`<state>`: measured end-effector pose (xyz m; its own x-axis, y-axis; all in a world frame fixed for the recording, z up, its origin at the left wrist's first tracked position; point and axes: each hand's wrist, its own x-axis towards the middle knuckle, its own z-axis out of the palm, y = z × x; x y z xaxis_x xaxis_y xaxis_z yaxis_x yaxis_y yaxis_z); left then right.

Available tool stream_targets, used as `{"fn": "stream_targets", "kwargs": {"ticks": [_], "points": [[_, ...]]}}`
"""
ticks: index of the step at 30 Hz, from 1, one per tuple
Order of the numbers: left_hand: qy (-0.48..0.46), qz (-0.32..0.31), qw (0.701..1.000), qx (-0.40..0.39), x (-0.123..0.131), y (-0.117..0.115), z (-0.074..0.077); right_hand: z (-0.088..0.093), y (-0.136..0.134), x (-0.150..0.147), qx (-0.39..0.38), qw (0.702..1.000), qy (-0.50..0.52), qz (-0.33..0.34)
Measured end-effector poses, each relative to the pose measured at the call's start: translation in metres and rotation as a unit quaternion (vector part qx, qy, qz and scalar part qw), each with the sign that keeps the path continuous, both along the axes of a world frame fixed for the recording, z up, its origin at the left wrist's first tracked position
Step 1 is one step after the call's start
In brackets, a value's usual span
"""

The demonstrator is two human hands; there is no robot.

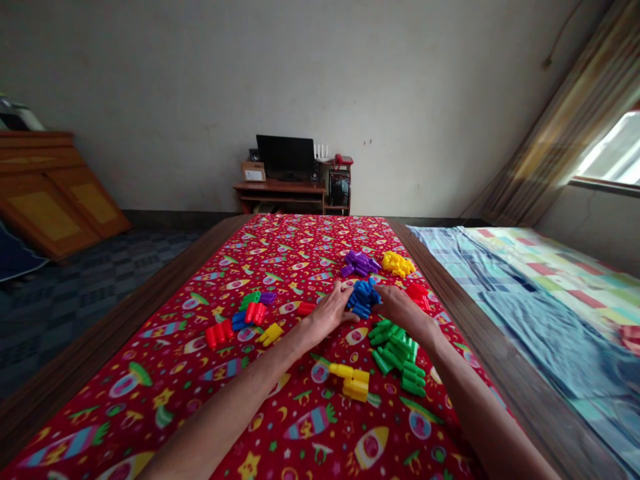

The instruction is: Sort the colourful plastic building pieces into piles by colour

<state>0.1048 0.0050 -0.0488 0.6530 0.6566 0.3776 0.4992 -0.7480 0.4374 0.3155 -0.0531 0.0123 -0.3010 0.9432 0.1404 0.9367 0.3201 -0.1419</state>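
Observation:
A pile of blue toy building blocks (364, 298) lies between my two hands on the red patterned cloth (310, 243). At the pile's left side, my left hand (334, 308) is open and cupped, its thumb stretched along the near edge. My right hand (397, 303) curves against the right side, touching the blue blocks; its fingers are partly hidden. Just below it lie green blocks (397, 347) in a heap. Red blocks (419, 295) sit beyond the right hand, partly covered by it. A red block (306, 309) lies left of my left wrist.
Purple blocks (359, 263) and yellow blocks (399, 264) form piles farther back. Joined yellow blocks (354, 381) lie between my forearms. Mixed blocks (255, 313) are scattered at left. A desk with a monitor (285, 157) stands by the wall; a bed (530, 287) is at right.

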Motion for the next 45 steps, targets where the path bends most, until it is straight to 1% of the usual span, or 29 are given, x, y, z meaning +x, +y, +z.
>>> {"fn": "stream_targets", "kwargs": {"ticks": [2,4,6,8,10,12,14,16,18,20,22,24,28,31,34,36,38,40,42,45], "points": [[0.014,0.013,1.0,-0.01,-0.008,-0.005,0.012,0.008,-0.004,0.0,0.008,1.0,-0.001,0.014],[0.04,0.047,0.998,-0.003,-0.026,-0.008,0.028,0.016,-0.009,-0.002,0.015,1.0,-0.001,0.02],[0.062,0.103,0.993,0.011,-0.054,-0.009,0.044,0.024,-0.014,-0.008,0.032,0.999,0.01,0.024],[0.066,0.165,0.984,0.02,-0.089,-0.006,0.054,0.031,-0.022,-0.019,0.053,0.997,0.032,0.042],[0.083,0.227,0.97,0.023,-0.126,-0.001,0.057,0.036,-0.031,-0.034,0.064,0.994,0.061,0.071],[0.115,0.268,0.956,-0.003,-0.158,0.003,0.055,0.04,-0.041,-0.05,0.051,0.99,0.083,0.098],[0.137,0.279,0.95,-0.04,-0.183,0.006,0.05,0.043,-0.051,-0.063,0.026,0.988,0.095,0.116],[0.143,0.272,0.949,-0.07,-0.2,0.006,0.048,0.045,-0.06,-0.07,0.012,0.987,0.095,0.131],[0.143,0.266,0.949,-0.096,-0.211,0.005,0.048,0.046,-0.066,-0.073,0.006,0.987,0.083,0.137],[0.149,0.263,0.943,-0.139,-0.219,0.001,0.051,0.046,-0.071,-0.076,-0.008,0.99,0.063,0.13],[0.154,0.258,0.936,-0.181,-0.22,-0.005,0.055,0.046,-0.073,-0.079,-0.024,0.991,0.044,0.121],[0.159,0.239,0.939,-0.191,-0.213,-0.012,0.057,0.045,-0.072,-0.084,-0.029,0.991,0.031,0.126],[0.17,0.206,0.951,-0.157,-0.181,-0.026,0.054,0.043,-0.066,-0.1,-0.014,0.989,0.012,0.15],[0.168,0.185,0.959,-0.133,-0.158,-0.033,0.051,0.041,-0.06,-0.111,-0.013,0.987,0.018,0.162],[0.158,0.176,0.966,-0.102,-0.148,-0.036,0.049,0.031,-0.056,-0.115,0.014,0.984,0.041,0.174],[0.148,0.177,0.968,-0.099,-0.146,-0.036,0.05,0.019,-0.054,-0.115,0.066,0.975,0.076,0.199],[0.115,0.168,0.972,-0.114,-0.145,-0.035,0.051,0.007,-0.05,-0.115,0.122,0.96,0.118,0.222],[0.052,0.146,0.978,-0.141,-0.143,-0.035,0.053,-0.002,-0.045,-0.116,0.158,0.951,0.143,0.223],[-0.03,0.113,0.978,-0.174,-0.137,-0.037,0.054,-0.003,-0.04,-0.119,0.152,0.957,0.137,0.208],[-0.141,0.064,0.957,-0.245,-0.124,-0.043,0.053,0.002,-0.036,-0.123,0.091,0.97,0.11,0.199]]}}
